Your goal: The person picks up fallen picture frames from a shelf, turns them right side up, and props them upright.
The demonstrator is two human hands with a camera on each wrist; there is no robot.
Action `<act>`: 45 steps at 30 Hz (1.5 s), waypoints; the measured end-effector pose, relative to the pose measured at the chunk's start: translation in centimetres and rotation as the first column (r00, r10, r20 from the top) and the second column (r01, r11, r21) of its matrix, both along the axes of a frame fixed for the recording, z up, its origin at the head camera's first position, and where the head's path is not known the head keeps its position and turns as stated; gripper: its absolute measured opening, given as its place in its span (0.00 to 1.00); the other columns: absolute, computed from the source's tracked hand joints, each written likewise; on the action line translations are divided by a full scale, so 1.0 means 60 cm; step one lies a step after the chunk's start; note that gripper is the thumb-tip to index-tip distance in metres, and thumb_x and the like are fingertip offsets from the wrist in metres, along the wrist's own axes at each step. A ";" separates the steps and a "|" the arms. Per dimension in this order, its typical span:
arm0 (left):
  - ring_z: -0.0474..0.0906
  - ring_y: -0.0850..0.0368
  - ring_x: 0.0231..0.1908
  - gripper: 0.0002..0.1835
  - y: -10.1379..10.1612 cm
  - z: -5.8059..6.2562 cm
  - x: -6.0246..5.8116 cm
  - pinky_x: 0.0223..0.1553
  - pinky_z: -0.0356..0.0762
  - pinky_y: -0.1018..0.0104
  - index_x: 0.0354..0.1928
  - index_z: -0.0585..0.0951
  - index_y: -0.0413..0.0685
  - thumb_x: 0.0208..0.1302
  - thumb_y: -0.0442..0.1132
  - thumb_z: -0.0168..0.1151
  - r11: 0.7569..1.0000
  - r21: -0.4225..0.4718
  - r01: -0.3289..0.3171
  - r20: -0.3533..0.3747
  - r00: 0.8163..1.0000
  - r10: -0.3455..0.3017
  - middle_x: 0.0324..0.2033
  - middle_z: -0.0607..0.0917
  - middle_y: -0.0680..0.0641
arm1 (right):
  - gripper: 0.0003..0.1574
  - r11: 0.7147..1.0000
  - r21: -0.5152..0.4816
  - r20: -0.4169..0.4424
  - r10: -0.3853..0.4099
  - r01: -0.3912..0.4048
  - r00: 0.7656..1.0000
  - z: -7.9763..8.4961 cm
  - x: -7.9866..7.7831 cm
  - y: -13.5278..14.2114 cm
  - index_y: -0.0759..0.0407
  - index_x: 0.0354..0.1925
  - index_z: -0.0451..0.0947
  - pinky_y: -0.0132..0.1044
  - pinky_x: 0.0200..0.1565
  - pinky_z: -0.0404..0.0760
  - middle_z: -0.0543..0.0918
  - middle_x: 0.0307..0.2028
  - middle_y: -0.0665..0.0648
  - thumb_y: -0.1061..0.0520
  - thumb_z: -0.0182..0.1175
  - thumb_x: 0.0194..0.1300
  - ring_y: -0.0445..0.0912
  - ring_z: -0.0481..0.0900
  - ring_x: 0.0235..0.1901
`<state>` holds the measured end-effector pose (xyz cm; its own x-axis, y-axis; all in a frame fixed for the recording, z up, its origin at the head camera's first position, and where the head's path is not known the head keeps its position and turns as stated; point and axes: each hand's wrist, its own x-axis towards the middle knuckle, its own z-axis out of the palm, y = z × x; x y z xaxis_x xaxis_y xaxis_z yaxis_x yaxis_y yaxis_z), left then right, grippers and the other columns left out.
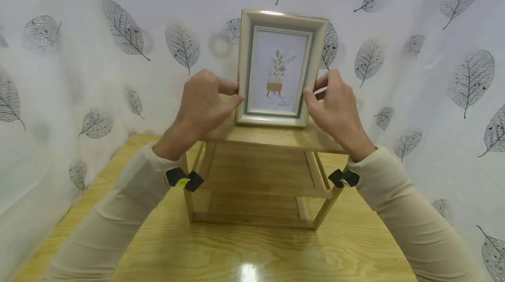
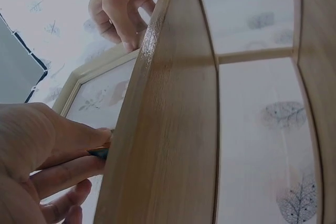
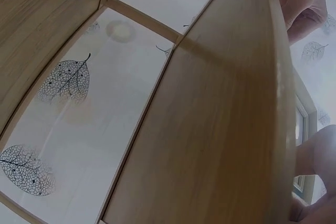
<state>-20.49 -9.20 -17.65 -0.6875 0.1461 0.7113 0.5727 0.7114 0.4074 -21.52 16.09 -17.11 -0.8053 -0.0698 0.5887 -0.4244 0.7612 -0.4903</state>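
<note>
A gold-edged picture frame with a drawing of a potted plant stands nearly upright on the top board of a wooden shelf rack. On its left edge, my left hand pinches it between thumb and fingers. My right hand grips the opposite edge the same way, thumb on the front. The left wrist view shows both hands at the picture frame, partly hidden behind the top board. In the right wrist view the board covers most of the picture frame.
The rack has two lower wooden shelves and stands on a wood-grain table. Behind and beside it hangs a white curtain printed with leaf skeletons. Dark tags sit at my wrists.
</note>
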 end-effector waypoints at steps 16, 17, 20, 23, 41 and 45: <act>0.79 0.55 0.50 0.20 0.009 0.012 -0.017 0.48 0.78 0.66 0.60 0.73 0.40 0.71 0.43 0.51 0.960 0.244 0.135 0.345 0.914 -0.216 0.54 0.80 0.43 | 0.15 0.997 -0.047 -0.001 0.055 -0.055 0.998 -0.009 -0.002 0.002 0.65 0.44 0.66 0.44 0.40 0.79 0.80 0.41 0.61 0.55 0.55 0.67 0.52 0.80 0.42; 0.79 0.55 0.50 0.20 0.010 0.012 -0.018 0.46 0.79 0.67 0.60 0.72 0.39 0.71 0.43 0.51 0.953 0.271 0.138 0.357 0.904 -0.233 0.54 0.79 0.43 | 0.15 0.997 -0.048 0.001 0.061 -0.061 0.998 -0.010 -0.002 0.001 0.65 0.44 0.65 0.44 0.41 0.79 0.79 0.42 0.61 0.55 0.55 0.67 0.53 0.80 0.42; 0.76 0.53 0.54 0.21 0.010 0.011 -0.019 0.50 0.77 0.66 0.60 0.71 0.37 0.72 0.43 0.50 0.950 0.281 0.135 0.370 0.898 -0.237 0.56 0.78 0.41 | 0.15 0.996 -0.041 0.003 0.075 -0.074 0.997 -0.012 -0.001 -0.001 0.65 0.45 0.65 0.45 0.43 0.78 0.79 0.44 0.62 0.55 0.53 0.69 0.53 0.80 0.43; 0.75 0.52 0.55 0.21 0.009 0.010 -0.019 0.55 0.74 0.64 0.60 0.70 0.38 0.72 0.44 0.50 0.955 0.265 0.129 0.386 0.894 -0.228 0.57 0.77 0.41 | 0.14 0.997 -0.025 -0.016 0.076 -0.077 0.997 -0.013 0.000 -0.001 0.65 0.46 0.64 0.46 0.44 0.77 0.77 0.44 0.62 0.57 0.52 0.69 0.54 0.80 0.43; 0.77 0.54 0.49 0.17 0.014 0.009 0.002 0.45 0.79 0.68 0.54 0.67 0.39 0.70 0.41 0.53 0.896 0.391 0.211 0.382 0.848 -0.367 0.49 0.78 0.43 | 0.37 1.000 0.000 -0.090 0.006 -0.006 0.996 -0.017 0.023 -0.019 0.67 0.64 0.60 0.42 0.47 0.72 0.67 0.53 0.64 0.51 0.59 0.64 0.53 0.68 0.48; 0.77 0.55 0.51 0.17 0.016 0.006 0.004 0.44 0.79 0.69 0.53 0.67 0.39 0.69 0.42 0.54 0.892 0.393 0.223 0.359 0.856 -0.372 0.48 0.78 0.44 | 0.35 0.997 -0.025 -0.128 0.074 -0.077 0.989 -0.019 0.034 -0.032 0.68 0.62 0.63 0.41 0.49 0.76 0.68 0.54 0.64 0.51 0.60 0.63 0.52 0.70 0.49</act>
<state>-20.23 -8.26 -17.28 -0.8876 0.2035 0.4133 0.4591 0.3172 0.8298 -19.50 14.14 -18.28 -0.7174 -0.1084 0.6882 -0.5402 0.7104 -0.4512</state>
